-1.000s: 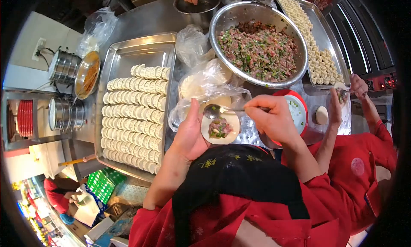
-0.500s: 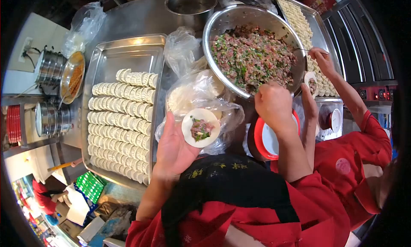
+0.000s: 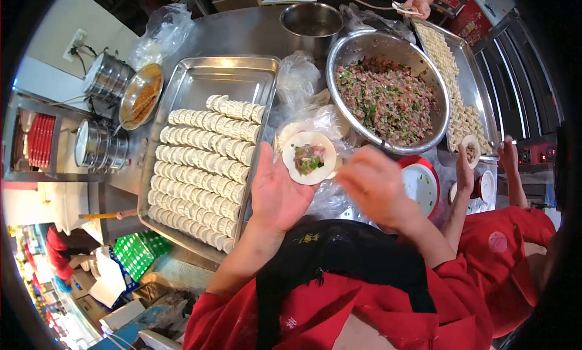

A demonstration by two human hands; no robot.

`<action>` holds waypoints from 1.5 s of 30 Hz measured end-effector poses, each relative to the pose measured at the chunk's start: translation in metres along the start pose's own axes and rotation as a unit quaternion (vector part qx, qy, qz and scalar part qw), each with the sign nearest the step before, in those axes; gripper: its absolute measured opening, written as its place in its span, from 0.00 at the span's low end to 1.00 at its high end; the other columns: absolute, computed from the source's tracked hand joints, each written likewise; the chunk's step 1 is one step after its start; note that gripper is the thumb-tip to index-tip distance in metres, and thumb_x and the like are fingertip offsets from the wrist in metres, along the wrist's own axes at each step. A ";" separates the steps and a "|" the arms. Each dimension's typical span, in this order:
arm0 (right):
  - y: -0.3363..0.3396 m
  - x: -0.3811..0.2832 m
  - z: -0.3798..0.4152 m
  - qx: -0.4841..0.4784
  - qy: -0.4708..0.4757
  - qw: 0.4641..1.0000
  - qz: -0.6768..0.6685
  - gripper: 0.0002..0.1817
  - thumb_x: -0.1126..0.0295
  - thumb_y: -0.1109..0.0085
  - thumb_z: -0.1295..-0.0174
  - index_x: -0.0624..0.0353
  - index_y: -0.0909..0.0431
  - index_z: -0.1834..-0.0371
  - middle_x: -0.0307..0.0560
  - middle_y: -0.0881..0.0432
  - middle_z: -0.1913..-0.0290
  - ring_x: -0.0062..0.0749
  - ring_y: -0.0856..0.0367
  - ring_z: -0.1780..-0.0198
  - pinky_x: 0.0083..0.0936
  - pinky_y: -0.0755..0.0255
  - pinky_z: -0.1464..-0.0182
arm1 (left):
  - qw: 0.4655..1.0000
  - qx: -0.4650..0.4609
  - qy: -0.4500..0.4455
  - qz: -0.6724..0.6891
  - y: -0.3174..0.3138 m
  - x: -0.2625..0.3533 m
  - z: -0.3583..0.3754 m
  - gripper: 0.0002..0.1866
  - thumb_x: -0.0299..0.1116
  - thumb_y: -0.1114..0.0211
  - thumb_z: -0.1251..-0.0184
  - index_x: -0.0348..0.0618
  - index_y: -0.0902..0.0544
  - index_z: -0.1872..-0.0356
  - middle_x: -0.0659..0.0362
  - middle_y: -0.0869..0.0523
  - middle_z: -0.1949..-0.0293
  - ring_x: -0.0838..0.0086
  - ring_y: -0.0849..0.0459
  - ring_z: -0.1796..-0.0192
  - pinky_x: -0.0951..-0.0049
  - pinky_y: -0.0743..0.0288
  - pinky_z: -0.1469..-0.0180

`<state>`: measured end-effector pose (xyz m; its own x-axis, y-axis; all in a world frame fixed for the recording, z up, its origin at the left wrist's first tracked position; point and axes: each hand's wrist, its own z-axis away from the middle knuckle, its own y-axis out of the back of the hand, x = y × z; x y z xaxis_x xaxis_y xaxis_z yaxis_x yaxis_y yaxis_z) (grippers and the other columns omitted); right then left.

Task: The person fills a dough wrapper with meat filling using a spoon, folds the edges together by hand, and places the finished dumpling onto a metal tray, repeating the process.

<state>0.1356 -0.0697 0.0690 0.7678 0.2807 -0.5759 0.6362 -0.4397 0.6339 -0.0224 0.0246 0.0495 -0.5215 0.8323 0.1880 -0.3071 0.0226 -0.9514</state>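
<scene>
My left hand (image 3: 282,192) is palm up with the fingers stretched under a round dumpling wrapper (image 3: 325,168), which lies flat on them. A small mound of meat filling (image 3: 308,158) with green bits sits in the wrapper's middle. Just right of it my right hand (image 3: 382,189) is bent at the fingers, smeared by motion, so I cannot tell what it holds. Beyond my right hand stands a big steel bowl (image 3: 444,116) of minced meat and chopped greens. Left of my left hand lies a metal tray (image 3: 233,71) with rows of folded dumplings (image 3: 200,168).
Plastic bags (image 3: 297,77) lie between tray and bowl. A red-rimmed basin (image 3: 424,183) is by my right forearm. At right, a co-worker's hand (image 3: 465,171) holds a filled wrapper beside a second dumpling tray (image 3: 470,77). Another person's hand (image 3: 422,4) works at the far side.
My right hand has come away from the bowl's rim toward the wrapper. The wrapper stays on my left hand. The view has shifted, showing another person's hands at the far side.
</scene>
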 end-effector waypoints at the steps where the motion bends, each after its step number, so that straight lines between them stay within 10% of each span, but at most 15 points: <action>1: -0.006 -0.010 -0.003 -0.022 0.037 0.999 0.004 0.10 0.67 0.34 0.51 0.57 0.26 0.74 0.46 0.29 0.71 0.43 0.24 0.70 0.36 0.30 0.70 | 1.000 -0.001 -0.003 -0.021 -0.001 -0.002 0.003 0.39 0.61 0.65 0.27 0.36 0.43 0.30 0.46 0.33 0.33 0.55 0.35 0.31 0.57 0.45 0.29; 11: -0.022 -0.052 0.000 -0.077 0.159 0.974 0.139 0.06 0.71 0.41 0.56 0.59 0.26 0.75 0.45 0.28 0.71 0.38 0.22 0.70 0.33 0.28 0.74 | 0.993 -0.021 -0.088 -0.075 -0.012 -0.019 0.042 0.34 0.56 0.61 0.25 0.40 0.44 0.29 0.50 0.30 0.36 0.60 0.30 0.36 0.60 0.41 0.32; 20: -0.007 -0.064 -0.003 -0.214 0.063 0.965 -0.136 0.06 0.71 0.37 0.45 0.59 0.24 0.71 0.48 0.25 0.70 0.48 0.22 0.70 0.39 0.28 0.71 | 0.970 0.060 -0.073 -0.224 -0.004 0.012 0.097 0.23 0.37 0.48 0.27 0.35 0.32 0.37 0.52 0.21 0.45 0.66 0.22 0.43 0.66 0.28 0.40; 27: -0.008 -0.070 -0.012 -0.175 0.060 0.962 -0.202 0.06 0.77 0.33 0.49 0.62 0.22 0.71 0.46 0.26 0.75 0.40 0.25 0.74 0.32 0.33 0.73 | 0.741 0.052 -0.102 -0.661 -0.024 0.003 0.130 0.25 0.26 0.32 0.41 0.35 0.24 0.41 0.55 0.16 0.51 0.77 0.20 0.49 0.76 0.27 0.46; 34: -0.001 -0.061 -0.014 -0.067 0.038 0.974 -0.212 0.07 0.72 0.29 0.50 0.61 0.20 0.75 0.43 0.24 0.78 0.33 0.25 0.78 0.28 0.34 0.75 | 0.749 0.160 -0.100 -0.635 -0.036 -0.007 0.132 0.20 0.21 0.32 0.44 0.35 0.20 0.48 0.53 0.15 0.52 0.73 0.18 0.49 0.75 0.26 0.47; 36: 0.018 -0.047 -0.016 -0.132 0.004 0.969 -0.211 0.10 0.68 0.28 0.50 0.62 0.19 0.75 0.43 0.23 0.78 0.32 0.25 0.77 0.26 0.35 0.75 | 0.686 0.029 -0.242 -0.685 -0.034 -0.005 0.133 0.17 0.19 0.32 0.46 0.35 0.17 0.53 0.50 0.15 0.53 0.67 0.16 0.51 0.73 0.25 0.48; 45: 0.026 -0.030 -0.004 -0.245 -0.028 0.903 -0.351 0.20 0.59 0.25 0.55 0.63 0.19 0.67 0.44 0.22 0.78 0.30 0.23 0.76 0.26 0.33 0.73 | 0.631 0.003 -0.268 -0.728 -0.055 -0.012 0.123 0.18 0.17 0.29 0.54 0.37 0.15 0.57 0.46 0.15 0.54 0.61 0.15 0.51 0.70 0.23 0.50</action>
<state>0.1295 -0.0859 0.1052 0.1654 0.2936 -0.9415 0.9324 0.2646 0.2463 -0.0975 -0.0550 0.1295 0.1222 -0.3757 0.9186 -0.7737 0.5437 0.3253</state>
